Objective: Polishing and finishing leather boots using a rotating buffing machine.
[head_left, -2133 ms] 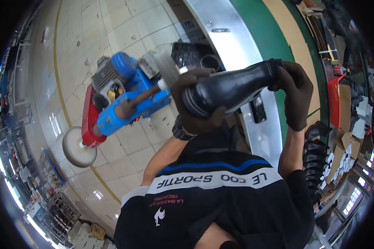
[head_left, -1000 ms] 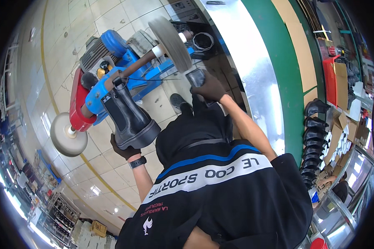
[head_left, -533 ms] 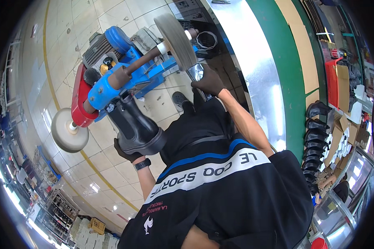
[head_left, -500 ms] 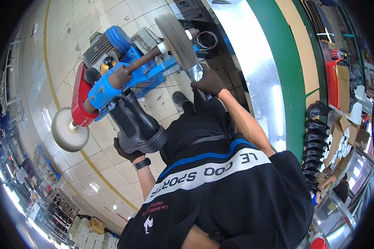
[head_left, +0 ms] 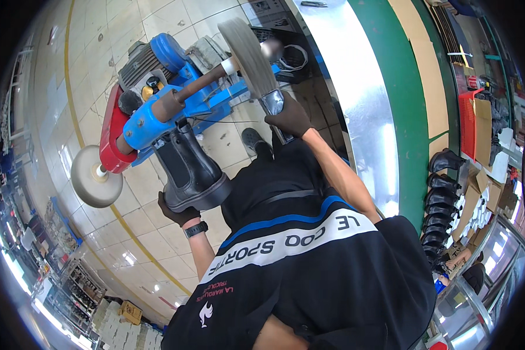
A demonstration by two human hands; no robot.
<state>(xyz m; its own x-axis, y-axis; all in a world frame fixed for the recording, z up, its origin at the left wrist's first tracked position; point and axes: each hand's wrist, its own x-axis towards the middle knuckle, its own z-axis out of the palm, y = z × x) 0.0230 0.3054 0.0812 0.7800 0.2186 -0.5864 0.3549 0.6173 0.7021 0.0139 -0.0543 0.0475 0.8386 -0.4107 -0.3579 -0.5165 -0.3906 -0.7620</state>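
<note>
A black ankle boot (head_left: 192, 169) with a thick sole and an elastic side panel hangs below the machine's blue housing, its sole toward me. My left hand (head_left: 175, 211), in a dark glove, is closed round the toe end, its fingers partly hidden behind the boot. In a dark glove too, my right hand (head_left: 291, 116) grips a shiny silvery piece (head_left: 273, 102) at the lower edge of the grey buffing wheel (head_left: 248, 58). That piece seems to touch the wheel's rim; its exact kind is not clear.
The blue machine (head_left: 151, 119) carries a shaft, a red guard (head_left: 112, 140) and a second, pale wheel (head_left: 96, 177) at left. A metal-topped bench (head_left: 361, 87) runs along the right, with a row of black boots (head_left: 440, 204) beyond it. A thin cable crosses the tiled floor (head_left: 151, 233).
The boot and my left hand have shifted very slightly left and up. My right hand stays at the wheel with the silvery piece.
</note>
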